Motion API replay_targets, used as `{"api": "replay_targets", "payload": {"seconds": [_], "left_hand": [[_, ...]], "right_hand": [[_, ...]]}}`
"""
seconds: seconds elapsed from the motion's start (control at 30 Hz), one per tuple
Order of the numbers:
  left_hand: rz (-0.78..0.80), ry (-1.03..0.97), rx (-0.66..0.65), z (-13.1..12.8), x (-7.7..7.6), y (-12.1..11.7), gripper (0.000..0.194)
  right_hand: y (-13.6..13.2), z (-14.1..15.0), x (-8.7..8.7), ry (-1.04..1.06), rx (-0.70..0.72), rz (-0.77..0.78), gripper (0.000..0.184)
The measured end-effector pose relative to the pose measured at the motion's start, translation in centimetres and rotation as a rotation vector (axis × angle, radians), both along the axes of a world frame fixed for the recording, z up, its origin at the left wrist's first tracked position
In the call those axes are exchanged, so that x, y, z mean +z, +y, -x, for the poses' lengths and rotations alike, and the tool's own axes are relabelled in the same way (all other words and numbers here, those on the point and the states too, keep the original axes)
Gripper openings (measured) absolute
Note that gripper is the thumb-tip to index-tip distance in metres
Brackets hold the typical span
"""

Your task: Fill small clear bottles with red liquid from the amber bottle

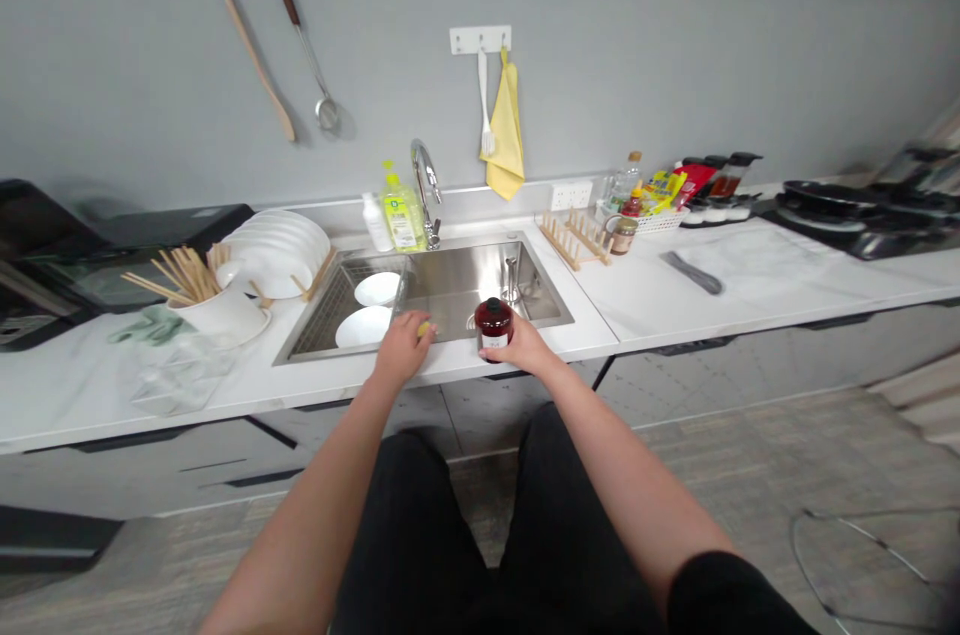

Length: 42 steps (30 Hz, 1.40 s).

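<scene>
black sleeve (731, 595) cut off; left hand (405, 347) half-hides yellow item (424, 328)

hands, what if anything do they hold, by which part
Right hand: red bottle, by its lower side. Left hand: yellow thing, mostly hidden; grip unclear.

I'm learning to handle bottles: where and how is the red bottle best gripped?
Grip the red bottle round its body, below the black cap, likely best from the right, as the right hand does: it stands upright, and its rounded body is wider than the cap.
</scene>
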<state>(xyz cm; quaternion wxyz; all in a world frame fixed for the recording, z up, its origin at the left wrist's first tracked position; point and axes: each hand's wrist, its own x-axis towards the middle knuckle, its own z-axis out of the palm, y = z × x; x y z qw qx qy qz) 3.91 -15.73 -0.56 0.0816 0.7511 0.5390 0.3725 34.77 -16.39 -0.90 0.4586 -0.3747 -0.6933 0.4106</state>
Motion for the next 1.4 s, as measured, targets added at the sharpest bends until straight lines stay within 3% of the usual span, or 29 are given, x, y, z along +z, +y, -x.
{"api": "replay_targets", "payload": {"seconds": [0.17, 0.27, 0.37, 0.5, 0.63, 0.7, 0.77, 0.87, 0.97, 1.07, 1.2, 1.3, 1.4], "left_hand": [[0.053, 0.083, -0.005, -0.1, -1.0, 0.1, 0.035], [0.057, 0.084, -0.002, -0.4, -1.2, 0.3, 0.034], [0.054, 0.057, -0.005, -0.3, -0.9, 0.3, 0.034], [0.039, -0.009, -0.061, 0.1, -0.1, -0.6, 0.033], [0.044, -0.18, -0.216, -0.3, 0.4, -2.4, 0.047], [0.063, -0.367, -0.304, -1.2, 0.2, -3.3, 0.062], [0.074, -0.514, -0.305, -2.2, 0.0, -4.1, 0.081], [0.066, -0.587, -0.123, -2.7, -0.3, -5.2, 0.087], [0.055, -0.581, 0.075, -0.5, 0.1, -6.5, 0.078], [0.042, -0.58, 0.283, 4.2, 1.0, -8.1, 0.076], [-0.012, -0.55, 0.609, 12.5, 2.8, -9.8, 0.088], [-0.083, -0.415, 0.875, 18.0, 4.1, -10.5, 0.087], [-0.051, -0.333, 1.065, 21.4, 4.8, -10.7, 0.085]], "right_hand": [[-0.1, 0.4, -0.1, -0.017, -0.055, -0.065, 0.08], [-0.1, 0.4, -0.5, -0.03, -0.085, -0.062, 0.089], [-0.2, 0.5, -0.7, -0.036, -0.151, -0.062, 0.102], [-0.8, 1.4, -0.4, -0.044, -0.172, -0.052, 0.099], [-1.9, 4.0, -0.2, -0.034, -0.178, -0.055, 0.094], [-2.4, 5.9, -0.1, -0.042, -0.177, -0.074, 0.089], [-2.9, 7.9, -0.1, -0.053, -0.161, -0.12, 0.081], [-3.3, 10.3, 0.3, -0.126, -0.066, -0.238, 0.076], [-3.0, 10.6, 0.5, -0.307, -0.01, -0.372, 0.08], [-2.1, 8.8, 0.4, -0.482, -0.1, -0.449, 0.071], [-1.2, 7.0, 0.0, -0.615, -0.25, -0.472, 0.055], [-1.3, 7.3, 0.0, -0.698, -0.302, -0.471, 0.056], [-1.6, 8.0, 0.2, -0.75, -0.323, -0.462, 0.056]]}}
